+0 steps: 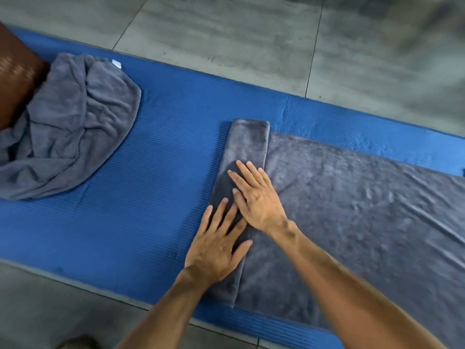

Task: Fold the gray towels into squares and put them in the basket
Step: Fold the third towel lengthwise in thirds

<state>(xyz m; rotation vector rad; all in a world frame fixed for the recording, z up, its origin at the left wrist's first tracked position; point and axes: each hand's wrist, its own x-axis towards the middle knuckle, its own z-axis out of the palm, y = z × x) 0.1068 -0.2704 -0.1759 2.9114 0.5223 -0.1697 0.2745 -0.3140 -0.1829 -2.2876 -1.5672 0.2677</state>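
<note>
A gray towel (352,210) lies spread flat along the right half of the blue mat (156,172), its long body running off toward the mat's right end, so that the mat serves as a clean, level bed for folding. At the towel's left end a narrow flap (247,144) is turned over onto the rest, reaching nearly from the mat's far edge to its near edge. Both hands lie flat on this flap, fingers straight and slightly spread, gripping nothing: the left hand (216,245) near the mat's near edge, the right hand (256,197) just beyond it and partly overlapping its fingertips. Pressing like this most likely sets the crease and holds the flap square before the next turn. A second gray towel (70,127) sits crumpled at the mat's far left corner, waiting its turn, one edge lying against a brown object (17,76) at the picture's left border; it may be the basket, but I cannot tell. The mat lies on a gray tiled floor (226,34).
</note>
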